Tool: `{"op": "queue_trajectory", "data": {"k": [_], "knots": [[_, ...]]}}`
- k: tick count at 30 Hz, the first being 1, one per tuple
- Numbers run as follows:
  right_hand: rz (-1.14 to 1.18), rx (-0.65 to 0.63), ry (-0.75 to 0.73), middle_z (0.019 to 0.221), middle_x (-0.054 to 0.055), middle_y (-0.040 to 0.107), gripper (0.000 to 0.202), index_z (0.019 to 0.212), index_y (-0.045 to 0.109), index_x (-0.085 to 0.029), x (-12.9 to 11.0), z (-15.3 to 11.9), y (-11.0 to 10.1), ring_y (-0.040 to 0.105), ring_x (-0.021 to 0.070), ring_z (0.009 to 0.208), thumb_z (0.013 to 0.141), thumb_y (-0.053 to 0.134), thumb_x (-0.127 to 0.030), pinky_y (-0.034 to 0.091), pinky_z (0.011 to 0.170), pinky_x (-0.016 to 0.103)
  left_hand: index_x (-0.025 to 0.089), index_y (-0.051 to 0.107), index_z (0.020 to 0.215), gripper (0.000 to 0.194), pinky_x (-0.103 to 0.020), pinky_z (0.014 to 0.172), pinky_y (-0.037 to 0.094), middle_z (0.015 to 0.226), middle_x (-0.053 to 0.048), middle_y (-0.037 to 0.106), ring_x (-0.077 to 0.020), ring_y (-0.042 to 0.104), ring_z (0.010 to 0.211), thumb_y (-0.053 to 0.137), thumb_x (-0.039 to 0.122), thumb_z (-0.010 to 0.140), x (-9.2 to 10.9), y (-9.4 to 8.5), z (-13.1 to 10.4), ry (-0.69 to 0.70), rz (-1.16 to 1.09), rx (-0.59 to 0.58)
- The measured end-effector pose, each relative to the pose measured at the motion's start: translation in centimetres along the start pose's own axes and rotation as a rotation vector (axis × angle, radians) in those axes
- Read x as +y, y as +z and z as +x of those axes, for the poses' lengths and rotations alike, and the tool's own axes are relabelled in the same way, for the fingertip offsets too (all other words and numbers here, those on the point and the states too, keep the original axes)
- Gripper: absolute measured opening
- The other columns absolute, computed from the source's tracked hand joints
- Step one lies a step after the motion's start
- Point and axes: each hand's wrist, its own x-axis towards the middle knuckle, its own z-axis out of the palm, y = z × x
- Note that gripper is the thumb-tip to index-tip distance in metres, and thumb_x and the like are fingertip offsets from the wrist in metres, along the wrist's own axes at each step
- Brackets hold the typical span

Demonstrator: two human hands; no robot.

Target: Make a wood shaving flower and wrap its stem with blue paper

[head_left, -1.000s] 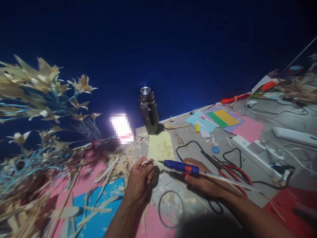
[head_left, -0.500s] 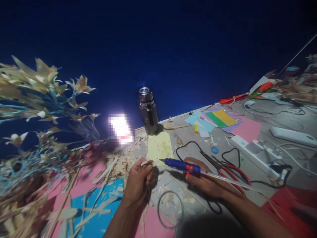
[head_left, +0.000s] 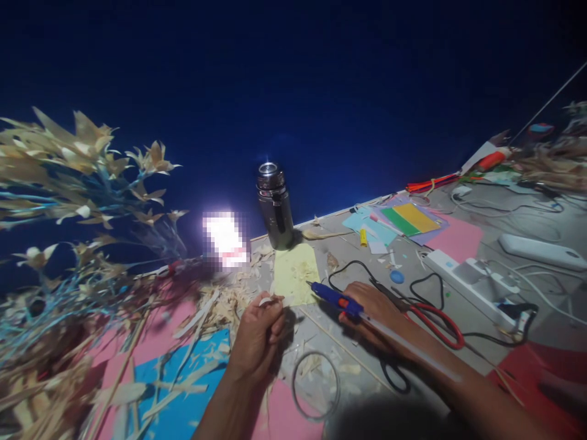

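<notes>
Head view: at left, pale artificial flowers [head_left: 156,160] on blue stems rise beside wood-like shavings [head_left: 227,302]. Near the middle, the person's left hand [head_left: 254,333] is closed in a pinch on a small, pale sliver [head_left: 265,300], which lies roughly left to right, its far ends partly hidden by the fingertips. The sliver looks feather-light, thin and easily creased or split, best taken lightly by one edge. Just beyond it lies a yellow sheet [head_left: 287,269] dusted with scraps, a metal flask [head_left: 276,217] upright at its far edge. Right of the sheet's near corner, the right hand [head_left: 376,308] is wrapped around a blue glue gun [head_left: 331,297], nozzle apart from the sliver and aimed far and left. The gun's long axis slants from far left to near right, carried on by a translucent glue stick [head_left: 408,343] trailing from the rear over the forearm. Its body appears stiff, light and fairly smooth, best held at the grip, clear of a nozzle that may be hot; the stick would likely bend a little. Farther right, partly behind the hand, lie red-handled scissors [head_left: 460,335], with a white power strip [head_left: 443,266] beyond.
</notes>
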Motion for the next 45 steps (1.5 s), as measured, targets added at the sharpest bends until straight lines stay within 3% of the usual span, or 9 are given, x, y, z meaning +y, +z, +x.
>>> {"op": "queue_trajectory", "data": {"k": [6,11,13,16,20,31,34,40,45], "knots": [[-0.201,-0.206,0.029,0.103,0.013,0.065,0.023,0.106,0.065,-0.014,0.5,0.7,0.7,0.055,0.0287,0.098,0.085,0.057,-0.012,0.043,0.090,0.042,0.017,0.053,0.074,0.041,-0.011,0.037,0.023,0.056,0.010,0.046,0.0002,0.030,0.040,0.093,0.021,0.065,0.3,0.8,-0.4,-0.025,0.002,0.014],[-0.174,-0.235,-0.132,0.123,0.014,0.062,0.047,0.121,0.062,-0.017,-0.1,0.8,-0.9,0.053,0.0294,0.110,0.075,0.063,-0.009,0.040,0.095,0.043,0.017,0.052,0.072,0.045,-0.011,0.035,0.021,0.061,0.009,0.053,0.0003,0.033,0.039,0.094,0.021,0.057,0.4,1.5,-1.0,0.023,0.033,0.141],[-0.206,-0.151,-0.178,0.123,0.013,0.062,0.041,0.119,0.064,-0.017,-1.0,0.9,-1.4,0.053,0.0287,0.109,0.079,0.064,-0.010,0.039,0.092,0.041,0.018,0.052,0.073,0.046,-0.011,0.035,0.021,0.058,0.009,0.052,-0.0001,0.033,0.037,0.094,0.022,0.057,0.2,1.6,-1.3,0.020,0.028,0.169],[-0.296,0.131,-0.245,0.097,0.009,0.066,0.010,0.096,0.068,-0.018,-3.2,1.6,-1.2,0.052,0.0241,0.090,0.095,0.058,-0.017,0.036,0.080,0.038,0.019,0.053,0.076,0.043,-0.012,0.035,0.021,0.050,0.011,0.048,-0.0017,0.032,0.035,0.093,0.026,0.061,-0.3,2.0,-1.8,-0.033,0.022,0.144],[-0.318,0.452,-0.424,0.082,0.004,0.064,0.023,0.085,0.068,-0.020,-5.4,2.9,-0.1,0.046,0.0205,0.077,0.101,0.053,-0.017,0.031,0.073,0.036,0.019,0.054,0.075,0.044,-0.012,0.035,0.020,0.045,0.011,0.046,-0.0021,0.032,0.035,0.094,0.028,0.059,-0.9,3.0,-2.6,-0.065,0.003,0.125],[-0.419,0.392,-0.590,0.079,0.005,0.063,0.025,0.084,0.069,-0.020,-5.1,4.0,-1.1,0.049,0.0210,0.078,0.103,0.053,-0.017,0.031,0.070,0.037,0.016,0.063,0.073,0.038,-0.012,0.037,0.023,0.043,0.009,0.049,-0.0025,0.035,0.036,0.095,0.030,0.057,-1.6,3.8,-3.1,-0.043,0.031,0.189],[-0.146,0.396,-0.455,0.083,0.006,0.065,0.021,0.086,0.071,-0.020,-5.1,3.9,-1.2,0.053,0.0209,0.080,0.100,0.055,-0.020,0.037,0.072,0.036,0.014,0.069,0.077,0.035,-0.012,0.038,0.024,0.048,0.006,0.055,-0.0018,0.036,0.037,0.094,0.030,0.058,-1.4,3.7,-3.2,-0.055,0.040,0.150],[1.108,0.314,0.307,0.070,-0.001,0.064,0.019,0.079,0.074,-0.020,-5.8,4.1,-0.3,0.052,0.0130,0.061,0.079,0.081,-0.037,0.041,0.058,0.026,0.012,0.073,0.078,0.039,-0.013,0.038,0.025,0.072,-0.002,0.072,0.0000,0.037,0.040,0.097,0.033,0.055,-0.9,3.4,-3.8,-0.064,0.038,0.115],[1.404,0.305,0.423,0.067,-0.002,0.064,0.023,0.073,0.077,-0.020,-6.8,4.3,0.6,0.054,0.0125,0.063,0.064,0.092,-0.034,0.045,0.063,0.026,0.013,0.071,0.073,0.040,-0.015,0.039,0.025,0.053,0.002,0.060,-0.0009,0.032,0.037,0.095,0.042,0.059,-1.0,3.6,-4.1,-0.109,0.065,0.034]]}}
